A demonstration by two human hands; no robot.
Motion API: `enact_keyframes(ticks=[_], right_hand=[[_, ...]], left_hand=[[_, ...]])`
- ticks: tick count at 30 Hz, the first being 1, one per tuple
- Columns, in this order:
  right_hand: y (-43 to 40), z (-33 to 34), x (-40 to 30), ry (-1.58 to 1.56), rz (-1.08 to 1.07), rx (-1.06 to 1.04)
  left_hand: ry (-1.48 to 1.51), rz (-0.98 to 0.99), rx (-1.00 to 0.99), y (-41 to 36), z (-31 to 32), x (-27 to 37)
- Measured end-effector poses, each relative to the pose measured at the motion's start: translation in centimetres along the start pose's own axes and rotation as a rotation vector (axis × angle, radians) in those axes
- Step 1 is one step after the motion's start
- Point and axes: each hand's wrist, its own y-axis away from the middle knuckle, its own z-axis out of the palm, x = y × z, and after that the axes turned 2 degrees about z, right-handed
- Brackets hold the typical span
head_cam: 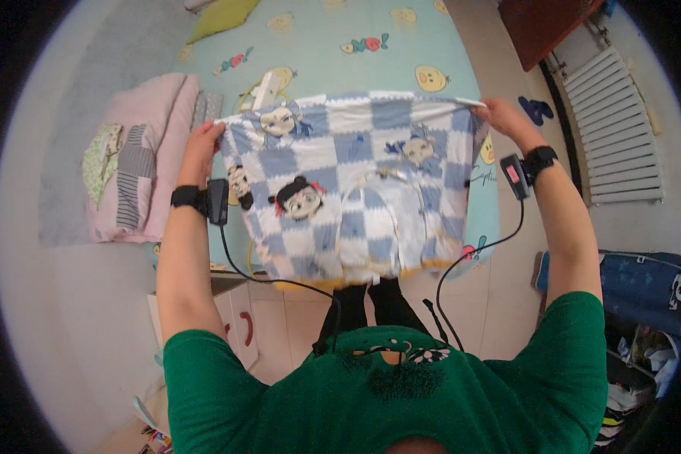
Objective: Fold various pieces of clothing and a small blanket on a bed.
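A blue-and-white checked cloth (363, 153) with cartoon figures hangs stretched between my two hands, over the near part of a bed. My left hand (207, 139) pinches its upper left corner. At the upper right corner, my right hand (502, 116) grips the edge. The top edge runs nearly straight between them, while the lower part hangs in loose folds with a yellowish hem. A curved seam or opening (408, 210) shows in the lower right part of the cloth. Each wrist wears a black strap with a small cabled device.
A mint bedsheet (318, 57) covers the bed. Folded pink bedding (142, 164) lies at the left, with small cloths on top. Behind the cloth is a white power strip (267, 89). A white radiator (613, 125), slippers (536, 109) and a blue bag (641, 289) are at the right.
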Motion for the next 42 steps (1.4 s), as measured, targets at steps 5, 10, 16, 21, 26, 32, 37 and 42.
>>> enact_keyframes(ticks=[5,10,16,21,26,32,37,42], right_hand=[[4.9,-0.6,-2.0,0.217,0.074,0.001],[9.7,6.5,2.7,0.197,-0.12,0.075],[16.7,17.6,7.4,0.285,-0.186,-0.018],[19.7,23.6,9.1,0.249,-0.109,-0.215],[18.1,25.4,14.5,-0.325,0.358,-0.024],[13.6,26.6,10.7,-0.479,0.606,0.049],[13.3,26.4,8.9,-0.778,0.612,-0.105],[12.1,22.8,0.7,-1.118,0.585,-0.197]], left_hand=[[-0.025,-0.07,0.038,1.9,0.2,-1.4],[-0.031,-0.193,-0.132,4.5,-0.9,-10.5],[-0.149,-0.469,-0.183,10.1,-0.6,-23.1],[-0.16,-0.422,-0.222,12.5,1.1,-29.3],[-0.31,-0.423,-0.103,9.7,4.8,-29.9],[-0.324,-0.362,-0.015,8.8,7.2,-31.8],[-0.138,-0.292,-0.022,9.6,9.2,-29.3],[0.12,-0.503,-0.11,9.9,7.6,-27.8]])
